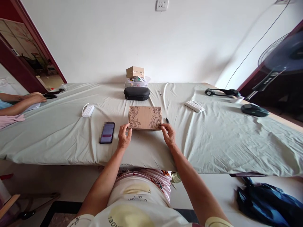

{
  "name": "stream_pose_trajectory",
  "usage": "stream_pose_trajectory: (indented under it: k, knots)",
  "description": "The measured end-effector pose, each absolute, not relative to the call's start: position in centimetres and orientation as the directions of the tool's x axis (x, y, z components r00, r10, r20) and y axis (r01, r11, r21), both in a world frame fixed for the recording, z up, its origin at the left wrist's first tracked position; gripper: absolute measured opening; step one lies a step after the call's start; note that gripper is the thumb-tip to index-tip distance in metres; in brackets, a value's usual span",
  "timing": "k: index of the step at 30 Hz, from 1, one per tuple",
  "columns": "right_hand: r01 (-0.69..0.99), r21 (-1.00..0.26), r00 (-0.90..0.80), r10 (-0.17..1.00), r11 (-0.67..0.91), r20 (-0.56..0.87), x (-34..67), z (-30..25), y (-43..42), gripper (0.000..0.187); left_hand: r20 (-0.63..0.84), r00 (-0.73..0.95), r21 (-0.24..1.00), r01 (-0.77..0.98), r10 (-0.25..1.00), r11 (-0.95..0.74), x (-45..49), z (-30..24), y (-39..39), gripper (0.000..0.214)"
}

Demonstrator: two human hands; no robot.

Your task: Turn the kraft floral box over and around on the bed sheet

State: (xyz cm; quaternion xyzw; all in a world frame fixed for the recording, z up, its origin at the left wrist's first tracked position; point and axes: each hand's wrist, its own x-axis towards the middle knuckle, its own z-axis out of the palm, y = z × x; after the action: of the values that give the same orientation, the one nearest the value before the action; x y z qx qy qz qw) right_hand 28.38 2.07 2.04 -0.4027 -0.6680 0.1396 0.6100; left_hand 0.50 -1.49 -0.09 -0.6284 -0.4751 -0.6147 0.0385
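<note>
Phone (107,133) left of the box (145,117): a leftward slide could knock it. My left hand (124,135) pinches the box's near left corner. Box sits on the tabletop (146,151). My right hand (169,135) pinches its near right corner; uneven pull might skew it. Pen (167,120) just right: a bump could roll it.

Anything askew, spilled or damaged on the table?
Nothing spilled or visibly damaged. Only the tablecloth looks untidy, creased and rumpled. The cardboard box, left hand and right hand at its near corners, looks straight; its corner scribbles seem deliberate.
</note>
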Motion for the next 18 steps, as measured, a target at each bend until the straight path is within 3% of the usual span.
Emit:
stream_pose_trajectory:
  k: [10, 18]
  knots:
    - [0.323, -0.676, 0.03, 0.707, 0.662, 0.706, 26.8, 2.8, 0.5, 0.035, 0.836, -0.226, 0.483, 0.733, 0.499, -0.478, 0.8, -0.2, -1.5, 0.039]
    - [0.335, -0.771, 0.042, 0.809, 0.541, 0.586, 27.0, 2.2, 1.2, 0.038, 0.721, -0.345, 0.647, 0.645, 0.6, -0.407, 0.7, -0.7, -1.3, 0.051]
